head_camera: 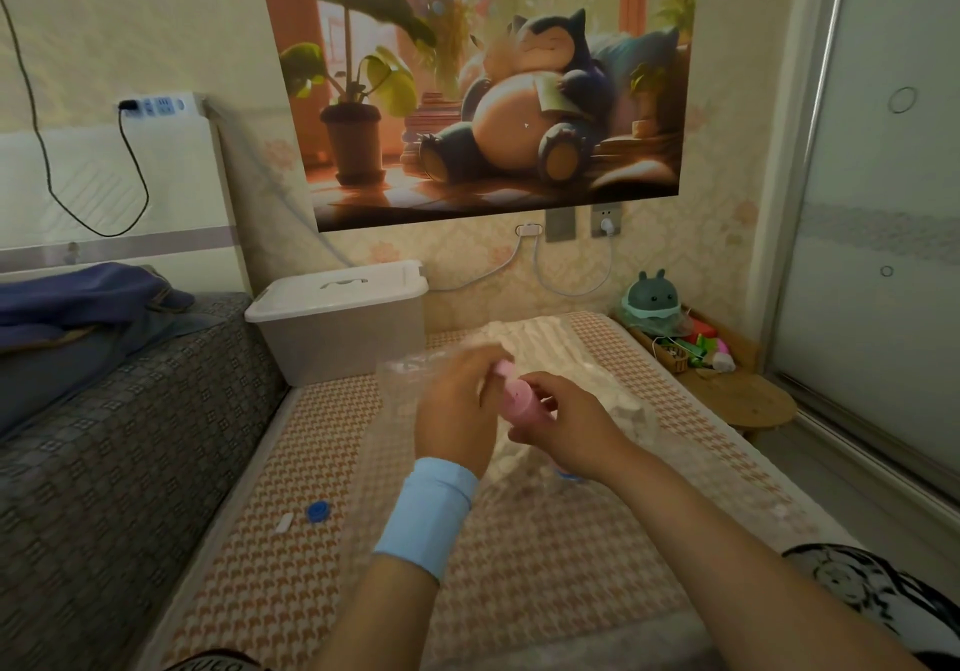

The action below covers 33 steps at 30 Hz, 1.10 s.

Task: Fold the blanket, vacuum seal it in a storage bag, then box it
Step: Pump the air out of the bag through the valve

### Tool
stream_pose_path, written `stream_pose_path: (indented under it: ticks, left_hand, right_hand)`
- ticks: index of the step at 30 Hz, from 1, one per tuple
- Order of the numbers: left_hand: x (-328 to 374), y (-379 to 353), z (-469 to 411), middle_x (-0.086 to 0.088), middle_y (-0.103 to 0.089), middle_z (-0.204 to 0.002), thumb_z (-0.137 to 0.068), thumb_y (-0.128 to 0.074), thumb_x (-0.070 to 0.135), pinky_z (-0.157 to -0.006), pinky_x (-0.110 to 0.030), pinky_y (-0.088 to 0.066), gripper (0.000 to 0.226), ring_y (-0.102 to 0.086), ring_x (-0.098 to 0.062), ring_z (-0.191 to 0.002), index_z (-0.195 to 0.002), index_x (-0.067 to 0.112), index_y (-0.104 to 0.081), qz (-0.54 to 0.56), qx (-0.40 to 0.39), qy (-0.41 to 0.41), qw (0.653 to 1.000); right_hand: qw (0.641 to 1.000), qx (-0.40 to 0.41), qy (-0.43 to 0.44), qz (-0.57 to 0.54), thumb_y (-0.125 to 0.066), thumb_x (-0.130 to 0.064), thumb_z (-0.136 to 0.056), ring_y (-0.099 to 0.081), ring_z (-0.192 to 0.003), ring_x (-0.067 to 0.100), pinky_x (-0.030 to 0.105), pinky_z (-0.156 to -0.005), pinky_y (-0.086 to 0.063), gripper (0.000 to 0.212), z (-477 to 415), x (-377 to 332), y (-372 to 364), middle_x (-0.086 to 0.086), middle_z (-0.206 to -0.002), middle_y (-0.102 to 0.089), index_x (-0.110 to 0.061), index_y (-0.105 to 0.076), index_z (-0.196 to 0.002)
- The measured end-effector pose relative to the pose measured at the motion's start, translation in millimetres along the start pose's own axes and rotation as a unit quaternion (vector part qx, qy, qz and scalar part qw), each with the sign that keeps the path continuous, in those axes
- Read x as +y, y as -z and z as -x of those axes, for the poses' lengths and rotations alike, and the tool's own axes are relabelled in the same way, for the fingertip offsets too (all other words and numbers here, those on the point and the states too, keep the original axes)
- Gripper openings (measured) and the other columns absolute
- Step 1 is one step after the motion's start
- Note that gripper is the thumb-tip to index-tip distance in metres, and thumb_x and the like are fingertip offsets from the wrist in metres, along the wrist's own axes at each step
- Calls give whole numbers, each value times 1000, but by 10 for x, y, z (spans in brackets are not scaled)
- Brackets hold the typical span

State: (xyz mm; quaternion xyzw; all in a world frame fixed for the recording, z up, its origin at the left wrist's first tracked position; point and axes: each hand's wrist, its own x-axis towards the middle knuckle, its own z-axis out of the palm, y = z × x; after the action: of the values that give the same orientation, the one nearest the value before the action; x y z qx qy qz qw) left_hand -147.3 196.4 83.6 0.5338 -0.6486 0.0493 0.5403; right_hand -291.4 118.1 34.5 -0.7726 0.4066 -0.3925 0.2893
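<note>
Both hands at a pink pump [521, 404] over the bagged blanket.

The white blanket [545, 343] lies inside a clear storage bag [410, 374], flat on the houndstooth mat [291, 462] in front of the person. The right hand [563, 423] grasps the pump's body just above the bag. The left hand [452, 400], blue wristband below it, has its fingers at the pump's upper end, too blurred for me to tell whether they pinch it. Beyond, on the mat's far left corner, a translucent storage box [337, 343] stands with its white lid [337, 288] on; its contents don't show. A blue cap [318, 511] and a small white clip [283, 523] lie on the mat left of the bag. A wooden stool [743, 400] stands to the right.
</note>
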Motion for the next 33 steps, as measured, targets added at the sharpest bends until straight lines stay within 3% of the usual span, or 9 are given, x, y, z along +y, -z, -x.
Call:
stream_pose_path:
  ticks: [4,9,13,16,18,20,29,31,33]
  left_hand:
    - [-53,48,-55,14,-68,-99,-94,-59,23,-85,-33,-51,13,-61,-9,-90,-98,26,-71,-25,-121,18,992]
    - [270,472,-392,9,-67,-93,-93,-61,13,-78,-23,-49,11,-61,-9,-85,-99,15,-71,-19,119,-108,987]
    - [289,343,-331,4,-70,-105,-95,-59,14,-85,-25,-51,16,-64,-10,-96,-104,12,-71,5,188,-90,978]
    - [116,55,-103,16,-67,-96,-92,-61,17,-82,-33,-53,14,-61,-5,-87,-98,24,-71,15,37,10,999]
    - [5,-36,0,20,-63,-93,-93,-61,22,-87,-29,-51,13,-60,-5,-90,-98,27,-72,4,-94,59,994]
    - [-17,1,-20,19,-63,-91,-93,-61,25,-83,-19,-47,13,-61,-7,-91,-99,27,-72,-10,-123,69,990]
    - [289,442,-379,6,-68,-99,-94,-60,12,-83,-19,-48,13,-62,-8,-91,-101,11,-71,4,229,-91,969]
    - [198,237,-259,9,-65,-99,-93,-59,7,-83,-19,-48,14,-61,-7,-92,-100,12,-70,15,211,-53,976]
    - [51,4,-76,13,-64,-98,-90,-61,5,-83,-25,-50,16,-59,-3,-89,-96,17,-69,30,90,-1,995]
  right_hand:
    - [1000,-4,10,7,-82,-38,-74,-62,-95,6,35,-86,-55,50,-4,-13,-11,-13,-116,-62,-42,-61,-119]
    - [1000,-1,-4,-4,-85,-31,-74,-59,-97,3,20,-81,-48,50,-30,-13,74,-14,-115,-62,-39,-61,-117]
    - [1000,-6,0,1,-85,-29,-74,-59,-98,4,22,-84,-49,50,-20,-5,62,-14,-116,-61,-38,-61,-117]
    - [1000,4,-1,11,-85,-30,-75,-59,-96,4,28,-87,-51,51,-7,-1,41,-12,-116,-61,-36,-62,-120]
    - [1000,3,5,19,-84,-32,-75,-60,-95,4,30,-87,-52,52,18,-18,15,-11,-116,-62,-36,-61,-122]
    - [1000,1,13,24,-83,-34,-76,-60,-95,5,31,-87,-53,52,24,-25,0,-12,-115,-62,-37,-61,-123]
    - [1000,-6,19,22,-84,-32,-75,-59,-99,4,27,-87,-52,52,-46,12,17,-15,-116,-61,-37,-60,-121]
    - [999,-6,20,27,-83,-33,-74,-59,-99,4,31,-89,-53,52,-51,31,-1,-14,-115,-61,-37,-60,-120]
    - [999,2,19,31,-83,-35,-74,-59,-97,4,34,-88,-53,51,-45,52,-16,-14,-114,-61,-38,-60,-120]
